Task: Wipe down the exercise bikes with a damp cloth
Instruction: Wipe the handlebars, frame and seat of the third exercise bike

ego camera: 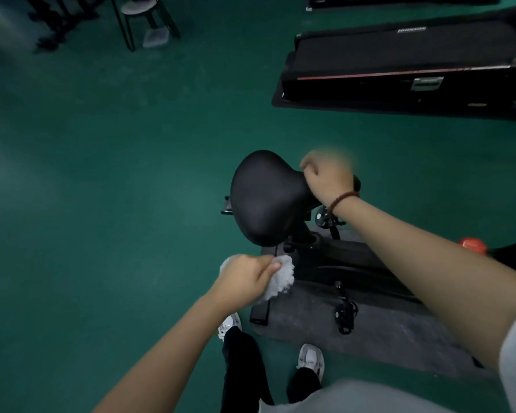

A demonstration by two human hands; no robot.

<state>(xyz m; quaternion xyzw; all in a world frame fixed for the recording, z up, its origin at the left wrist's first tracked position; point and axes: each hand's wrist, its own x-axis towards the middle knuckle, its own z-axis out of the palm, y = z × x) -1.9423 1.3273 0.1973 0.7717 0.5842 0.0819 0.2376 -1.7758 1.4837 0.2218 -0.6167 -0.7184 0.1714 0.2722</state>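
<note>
A black exercise bike (pixel 343 265) stands on a dark grey mat (pixel 379 332), and its wide black saddle (pixel 265 198) sits in the middle of the view. My left hand (pixel 246 277) is closed around a bunched white cloth (pixel 280 278) just below the saddle's rear edge, beside the seat post. My right hand (pixel 328 177) rests at the saddle's narrow nose, fingers curled and partly blurred; whether it grips the nose is unclear. A red bead bracelet circles that wrist.
Green floor (pixel 116 174) spreads left and ahead. A black treadmill (pixel 399 64) lies at the upper right. A stool with black legs (pixel 143 16) and a clear container (pixel 155 38) stand at the top left. A red knob (pixel 472 245) shows on the bike. My feet stand by the mat.
</note>
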